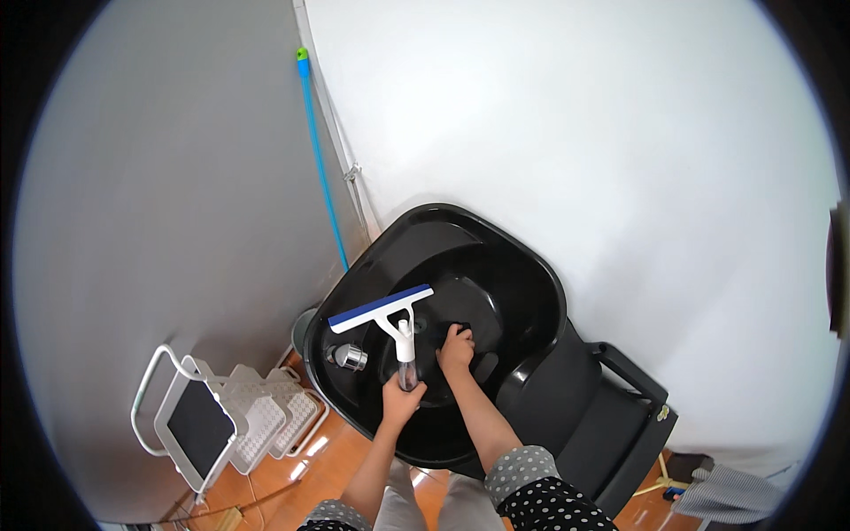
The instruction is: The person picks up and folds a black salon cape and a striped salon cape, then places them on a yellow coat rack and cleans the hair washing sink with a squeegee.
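Hands are both down in the big black sink (pixel 531 265). My left hand (pixel 400 398) is wrapped tight around the clear bottle handle of one squeegee (pixel 390 320). It has a white neck and a blue blade on top, and the blade sits up over the left side of the bowl, near the shiny tap (pixel 348 357). My right hand (pixel 457 347) is pressed down on the bottom of the bowl, just right of the squeegee, with the fingers curled. There is something dark under it, maybe a cloth, but I cannot tell if I am holding it or just pushing on it.

I think the cleaning is somewhere in the middle. The bowl looks dark and shiny all over, and I cannot see which parts are wiped and which are not. The squeegee blade is up in the air, not touching the bowl.

Now I count. One sink, on one black chair base (pixel 611 398). One squeegee. One tap. One blue pole (pixel 320 168) with a green tip, leaning in the corner of the walls. One white step stool (pixel 221 416) on the wooden floor (pixel 328 456) to my left. Two hands, both mine.
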The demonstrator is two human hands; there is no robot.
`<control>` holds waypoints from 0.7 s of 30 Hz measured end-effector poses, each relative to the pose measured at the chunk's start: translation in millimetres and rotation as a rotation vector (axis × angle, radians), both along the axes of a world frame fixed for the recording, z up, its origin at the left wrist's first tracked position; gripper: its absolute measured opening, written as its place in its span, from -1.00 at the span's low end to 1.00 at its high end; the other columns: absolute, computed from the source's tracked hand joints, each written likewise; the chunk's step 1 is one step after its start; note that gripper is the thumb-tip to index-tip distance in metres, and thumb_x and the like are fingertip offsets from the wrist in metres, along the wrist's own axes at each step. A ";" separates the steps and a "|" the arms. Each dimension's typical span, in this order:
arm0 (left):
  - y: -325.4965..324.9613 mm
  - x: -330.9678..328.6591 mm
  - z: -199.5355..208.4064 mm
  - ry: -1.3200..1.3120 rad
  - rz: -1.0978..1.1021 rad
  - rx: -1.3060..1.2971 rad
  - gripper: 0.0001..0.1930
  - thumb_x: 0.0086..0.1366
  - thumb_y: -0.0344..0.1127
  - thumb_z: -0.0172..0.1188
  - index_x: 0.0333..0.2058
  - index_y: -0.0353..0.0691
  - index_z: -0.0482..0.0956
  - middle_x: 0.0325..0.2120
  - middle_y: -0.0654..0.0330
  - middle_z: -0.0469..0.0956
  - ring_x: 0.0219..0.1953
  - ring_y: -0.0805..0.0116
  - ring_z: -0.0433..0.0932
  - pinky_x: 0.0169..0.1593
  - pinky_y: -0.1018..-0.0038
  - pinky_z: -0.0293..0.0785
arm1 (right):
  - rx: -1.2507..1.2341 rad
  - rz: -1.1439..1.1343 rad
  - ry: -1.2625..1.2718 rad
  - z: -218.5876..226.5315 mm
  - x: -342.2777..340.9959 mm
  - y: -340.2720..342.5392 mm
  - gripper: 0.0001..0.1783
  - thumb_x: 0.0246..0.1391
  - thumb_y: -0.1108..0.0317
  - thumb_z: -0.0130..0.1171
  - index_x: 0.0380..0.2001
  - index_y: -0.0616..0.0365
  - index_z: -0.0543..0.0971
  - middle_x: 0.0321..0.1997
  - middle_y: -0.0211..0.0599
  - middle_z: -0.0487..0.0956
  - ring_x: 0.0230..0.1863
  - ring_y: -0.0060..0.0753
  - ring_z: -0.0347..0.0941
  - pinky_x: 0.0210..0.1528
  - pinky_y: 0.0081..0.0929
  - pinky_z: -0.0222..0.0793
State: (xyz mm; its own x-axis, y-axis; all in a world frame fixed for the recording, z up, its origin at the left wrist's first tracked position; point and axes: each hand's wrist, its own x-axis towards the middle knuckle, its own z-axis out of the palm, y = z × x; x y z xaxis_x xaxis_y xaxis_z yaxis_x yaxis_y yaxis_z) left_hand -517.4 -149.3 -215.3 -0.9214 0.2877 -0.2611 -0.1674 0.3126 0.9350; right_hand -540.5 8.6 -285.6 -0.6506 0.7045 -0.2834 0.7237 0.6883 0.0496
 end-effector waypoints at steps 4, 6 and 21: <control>2.0 4.0 0.5 -0.118 -0.015 0.121 -0.81 -0.09 -0.41 0.24 -0.51 -0.36 0.45 -0.69 0.20 0.46 -0.62 0.47 0.44 -0.48 0.52 0.37 | -0.116 -0.087 0.007 2.0 8.9 -22.6 -0.01 -0.27 0.01 0.35 0.09 0.26 0.03 -0.15 0.12 0.26 -0.32 -0.06 0.48 -0.35 -0.47 0.50; 2.2 5.0 5.5 -0.135 -0.016 0.175 -0.83 -0.08 -0.43 0.23 -0.52 -0.35 0.44 -0.68 0.21 0.46 -0.62 0.49 0.44 -0.49 0.54 0.37 | -0.220 -0.129 0.022 2.6 18.4 -35.5 -0.05 -0.26 0.02 0.34 0.08 0.25 0.05 -0.14 0.13 0.28 -0.29 0.02 0.48 -0.30 -0.40 0.50; -41.8 -14.5 49.0 -0.319 -0.415 0.326 -0.70 -0.03 -0.44 0.16 -0.24 -0.25 0.48 -0.45 0.26 0.49 -0.40 0.52 0.43 -0.30 0.59 0.33 | -0.812 -0.481 0.769 74.4 103.9 -87.1 -0.08 -0.23 0.10 0.28 0.16 0.35 0.16 0.10 0.24 0.31 0.16 0.01 0.26 0.11 -0.35 0.22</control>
